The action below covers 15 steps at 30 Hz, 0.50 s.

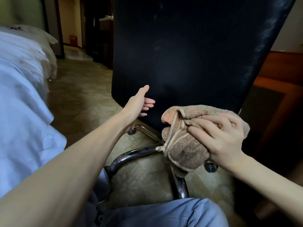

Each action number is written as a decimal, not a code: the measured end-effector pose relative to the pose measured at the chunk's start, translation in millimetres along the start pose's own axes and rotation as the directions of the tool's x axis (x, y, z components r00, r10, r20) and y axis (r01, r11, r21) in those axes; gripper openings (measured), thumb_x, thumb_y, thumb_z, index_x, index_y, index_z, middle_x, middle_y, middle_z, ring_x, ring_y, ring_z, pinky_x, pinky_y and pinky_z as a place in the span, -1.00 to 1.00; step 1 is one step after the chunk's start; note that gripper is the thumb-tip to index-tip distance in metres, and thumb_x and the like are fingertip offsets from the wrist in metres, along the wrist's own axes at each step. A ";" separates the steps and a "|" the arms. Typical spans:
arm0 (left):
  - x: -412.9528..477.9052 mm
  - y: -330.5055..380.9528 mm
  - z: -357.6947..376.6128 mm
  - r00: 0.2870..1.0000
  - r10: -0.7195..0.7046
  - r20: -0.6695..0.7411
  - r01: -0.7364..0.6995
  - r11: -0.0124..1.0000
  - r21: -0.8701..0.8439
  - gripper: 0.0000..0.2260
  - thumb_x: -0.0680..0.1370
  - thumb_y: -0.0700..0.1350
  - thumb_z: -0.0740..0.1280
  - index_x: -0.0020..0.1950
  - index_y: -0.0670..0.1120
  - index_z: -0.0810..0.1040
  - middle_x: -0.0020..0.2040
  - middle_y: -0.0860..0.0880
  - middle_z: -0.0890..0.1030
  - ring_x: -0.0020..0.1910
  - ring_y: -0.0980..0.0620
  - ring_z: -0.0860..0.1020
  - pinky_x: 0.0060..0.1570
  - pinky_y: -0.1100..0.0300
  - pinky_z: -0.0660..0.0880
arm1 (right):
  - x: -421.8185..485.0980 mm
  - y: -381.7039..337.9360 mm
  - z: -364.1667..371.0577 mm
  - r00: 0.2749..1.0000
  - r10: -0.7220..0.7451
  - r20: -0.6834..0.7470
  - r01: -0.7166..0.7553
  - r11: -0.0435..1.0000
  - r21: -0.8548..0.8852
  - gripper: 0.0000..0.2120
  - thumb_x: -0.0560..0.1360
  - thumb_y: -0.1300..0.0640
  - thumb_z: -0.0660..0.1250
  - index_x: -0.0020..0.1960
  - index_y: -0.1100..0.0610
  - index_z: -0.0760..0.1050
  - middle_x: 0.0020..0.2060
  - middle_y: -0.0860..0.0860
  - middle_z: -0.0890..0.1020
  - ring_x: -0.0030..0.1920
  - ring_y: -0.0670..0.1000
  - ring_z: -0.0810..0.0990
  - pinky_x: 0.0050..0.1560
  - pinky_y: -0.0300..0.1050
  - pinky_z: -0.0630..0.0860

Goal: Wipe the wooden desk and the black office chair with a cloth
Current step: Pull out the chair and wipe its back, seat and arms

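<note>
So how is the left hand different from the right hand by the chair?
The left hand is empty; the right hand holds the brown cloth. The left hand's fingers are straight, while the right hand's fingers bend over the cloth. The left hand is by the left edge of the chair back; the right hand is nearer its right edge. Both are bare and reach toward it.

No readable text, labels or numbers anywhere.
</note>
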State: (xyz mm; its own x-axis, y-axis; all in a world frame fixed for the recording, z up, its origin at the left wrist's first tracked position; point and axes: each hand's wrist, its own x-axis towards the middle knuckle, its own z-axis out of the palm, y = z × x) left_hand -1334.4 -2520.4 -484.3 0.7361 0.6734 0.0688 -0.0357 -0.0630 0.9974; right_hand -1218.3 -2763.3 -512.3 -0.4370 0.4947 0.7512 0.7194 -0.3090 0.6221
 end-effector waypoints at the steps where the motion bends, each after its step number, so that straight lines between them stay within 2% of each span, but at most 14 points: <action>1: 1.5 -0.5 -2.7 1.000 -0.003 -0.001 0.003 1.000 -0.006 -0.43 0.70 0.23 0.06 0.18 -0.17 0.69 0.16 -0.08 0.69 0.26 -0.06 0.59 0.30 0.02 0.52 | -4.7 -5.1 0.2 1.000 0.007 0.012 -0.007 1.000 0.002 -0.78 0.63 0.18 0.32 -0.01 0.05 0.74 0.06 0.00 0.75 0.00 0.14 0.70 0.16 0.12 0.45; 4: 5.4 -4.8 -10.1 1.000 -0.003 -0.011 0.003 0.999 -0.036 -0.43 0.69 0.26 0.08 0.17 -0.14 0.69 0.15 -0.06 0.70 0.23 -0.03 0.60 0.22 0.06 0.54 | -22.1 -24.4 1.3 0.996 0.031 0.080 -0.036 0.997 0.062 -0.74 0.66 0.15 0.26 -0.02 0.03 0.73 0.02 -0.01 0.74 -0.02 0.11 0.71 0.13 0.10 0.50; 6: 7.2 -8.8 -12.0 1.000 -0.002 -0.012 0.001 0.999 -0.045 -0.44 0.68 0.27 0.09 0.15 -0.12 0.70 0.14 -0.04 0.70 0.21 -0.02 0.61 0.16 0.10 0.55 | -37.8 -37.7 3.0 0.991 -0.011 0.136 -0.003 0.995 0.101 -0.74 0.65 0.13 0.25 -0.03 0.03 0.72 -0.04 -0.01 0.73 -0.05 0.08 0.69 0.12 0.04 0.49; 11: 11.8 -11.4 -9.5 1.000 -0.008 0.006 0.008 0.999 -0.038 -0.45 0.67 0.28 0.11 0.09 -0.11 0.71 0.10 -0.04 0.72 0.19 -0.01 0.63 0.21 0.07 0.56 | -66.4 -41.4 -0.5 0.915 -0.286 0.286 0.241 0.953 0.182 -0.67 0.67 0.17 0.16 -0.02 0.04 0.70 -0.16 -0.02 0.68 -0.19 0.05 0.60 0.18 -0.03 0.45; 13: 14.0 -10.4 -4.7 1.000 -0.018 -0.001 0.018 0.999 -0.043 -0.46 0.67 0.27 0.12 0.05 -0.12 0.70 0.08 -0.05 0.71 0.14 -0.02 0.62 0.21 0.06 0.56 | -63.8 -34.7 -7.6 0.912 -0.294 0.286 0.234 0.946 0.226 -0.66 0.68 0.17 0.14 -0.01 0.05 0.70 -0.22 -0.01 0.64 -0.24 0.07 0.56 0.14 0.02 0.47; 15: 16.5 -9.4 1.8 1.000 -0.021 -0.013 0.020 0.999 -0.050 -0.47 0.67 0.27 0.14 -0.03 -0.13 0.67 -0.01 -0.04 0.68 0.05 -0.02 0.59 0.19 0.06 0.56 | -55.7 -23.2 -14.9 0.940 -0.236 0.246 0.171 0.950 0.260 -0.63 0.69 0.15 0.11 0.00 0.07 0.71 -0.24 0.02 0.63 -0.25 0.11 0.54 0.06 0.08 0.50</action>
State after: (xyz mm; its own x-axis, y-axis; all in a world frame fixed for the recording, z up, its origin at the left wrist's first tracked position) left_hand -1320.7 -2510.0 -492.6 0.7279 0.6840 0.0481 -0.0543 -0.0124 0.9984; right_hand -1218.6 -2795.8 -565.2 -0.4480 0.7379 0.5047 0.7495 0.0022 0.6620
